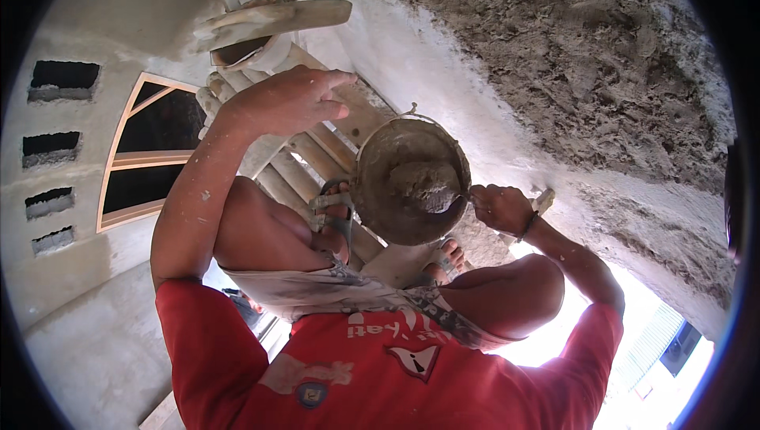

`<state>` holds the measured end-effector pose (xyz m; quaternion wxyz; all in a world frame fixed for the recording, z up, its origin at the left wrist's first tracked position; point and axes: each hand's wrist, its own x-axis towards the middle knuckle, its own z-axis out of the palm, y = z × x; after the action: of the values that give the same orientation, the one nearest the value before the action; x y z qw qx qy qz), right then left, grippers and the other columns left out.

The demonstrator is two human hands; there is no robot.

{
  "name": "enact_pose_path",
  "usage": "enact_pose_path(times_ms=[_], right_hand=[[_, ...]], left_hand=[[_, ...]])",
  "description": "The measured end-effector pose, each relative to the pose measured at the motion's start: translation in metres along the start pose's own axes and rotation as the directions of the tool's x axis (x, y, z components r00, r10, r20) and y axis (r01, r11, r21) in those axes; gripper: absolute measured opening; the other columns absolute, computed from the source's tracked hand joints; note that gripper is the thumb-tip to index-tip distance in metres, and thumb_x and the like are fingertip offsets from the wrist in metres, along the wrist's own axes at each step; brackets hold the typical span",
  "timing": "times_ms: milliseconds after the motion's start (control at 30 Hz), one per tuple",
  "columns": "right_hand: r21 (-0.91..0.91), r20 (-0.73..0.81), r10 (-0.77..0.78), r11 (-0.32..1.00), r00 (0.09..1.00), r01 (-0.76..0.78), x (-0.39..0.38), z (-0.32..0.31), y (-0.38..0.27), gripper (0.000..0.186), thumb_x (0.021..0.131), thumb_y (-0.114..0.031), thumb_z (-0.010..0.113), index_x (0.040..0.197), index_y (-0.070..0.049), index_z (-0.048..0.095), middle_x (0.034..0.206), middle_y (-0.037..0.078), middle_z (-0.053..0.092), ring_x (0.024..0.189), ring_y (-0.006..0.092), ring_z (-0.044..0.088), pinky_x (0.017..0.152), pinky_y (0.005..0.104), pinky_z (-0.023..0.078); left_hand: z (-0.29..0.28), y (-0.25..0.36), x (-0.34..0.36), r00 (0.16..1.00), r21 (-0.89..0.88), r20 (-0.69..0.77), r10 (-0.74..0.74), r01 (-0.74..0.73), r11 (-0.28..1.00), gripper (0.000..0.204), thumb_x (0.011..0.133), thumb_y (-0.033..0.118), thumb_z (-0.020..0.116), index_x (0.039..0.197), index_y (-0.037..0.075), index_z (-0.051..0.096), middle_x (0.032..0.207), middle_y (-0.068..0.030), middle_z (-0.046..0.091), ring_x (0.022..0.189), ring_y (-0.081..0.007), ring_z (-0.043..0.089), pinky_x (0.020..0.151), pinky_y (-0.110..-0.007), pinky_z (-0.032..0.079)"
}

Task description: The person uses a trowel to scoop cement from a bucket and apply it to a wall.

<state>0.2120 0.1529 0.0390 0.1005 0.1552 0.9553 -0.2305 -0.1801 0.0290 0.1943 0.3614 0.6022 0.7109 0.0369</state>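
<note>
A mortar-coated bucket with a wire handle stands in front of me, between my knees and the wall. Wet grey mortar lies heaped inside it. My right hand is closed beside the bucket's right rim, apparently round a trowel; a stub like the end of its handle pokes out behind the fist. Mortar hides the blade. Held up to the left, above the planks, my left hand has its index finger stretched out and thumb apart, with nothing in it.
Wooden planks and poles form the platform under my sandalled feet. Rough mortar covers part of the wall at the right. Boards stick out at the far left, near a wood-framed window. Bright light enters at lower right.
</note>
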Motion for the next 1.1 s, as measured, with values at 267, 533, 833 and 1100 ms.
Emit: enact_pose_path(times_ms=[267,533,833,1100], right_hand=[[0.050,0.033,0.020,0.998,0.999,-0.022,0.001,-0.006,0.022,0.023,0.083,-0.024,0.058,0.103,-0.012,0.058,0.073,0.017,0.066,0.065,0.0359,0.066,0.060,0.0500,0.052],[0.165,-0.235,0.055,0.986,0.971,-0.016,0.013,-0.177,-0.005,0.033,0.081,-0.023,0.068,0.107,-0.012,0.052,0.089,0.012,0.066,0.077,0.0314,0.067,0.068,0.0404,0.056],[-0.020,-0.510,-0.482,0.834,0.712,0.551,0.024,-0.391,-0.125,0.023,0.080,-0.008,0.072,0.097,-0.001,0.058,0.083,0.009,0.062,0.060,0.0147,0.059,0.046,0.0254,0.050],[0.457,-0.514,-0.409,0.614,0.754,0.644,0.049,-0.473,-0.160,0.047,0.088,-0.029,0.070,0.120,0.004,0.059,0.084,0.011,0.065,0.056,0.0124,0.060,0.045,0.0191,0.050]], left_hand=[[-0.004,0.001,0.007,0.999,0.056,0.029,0.046,-0.047,0.997,0.055,0.091,0.033,0.060,0.136,0.003,0.047,0.107,-0.0257,0.065,0.101,-0.0363,0.064,0.089,-0.043,0.049],[-0.005,0.002,0.001,0.997,0.118,0.064,0.035,-0.043,0.992,0.051,0.091,0.036,0.059,0.127,0.001,0.054,0.105,-0.0223,0.067,0.099,-0.0349,0.065,0.089,-0.041,0.049],[0.002,0.017,0.001,0.995,0.141,0.099,0.011,-0.025,0.990,0.051,0.091,0.037,0.058,0.129,0.004,0.053,0.106,-0.0181,0.068,0.101,-0.0329,0.064,0.089,-0.041,0.048],[-0.002,0.039,0.012,0.995,0.081,0.091,0.051,-0.058,0.995,0.053,0.091,0.037,0.057,0.132,0.005,0.050,0.110,-0.0189,0.067,0.102,-0.0333,0.064,0.090,-0.041,0.048]])
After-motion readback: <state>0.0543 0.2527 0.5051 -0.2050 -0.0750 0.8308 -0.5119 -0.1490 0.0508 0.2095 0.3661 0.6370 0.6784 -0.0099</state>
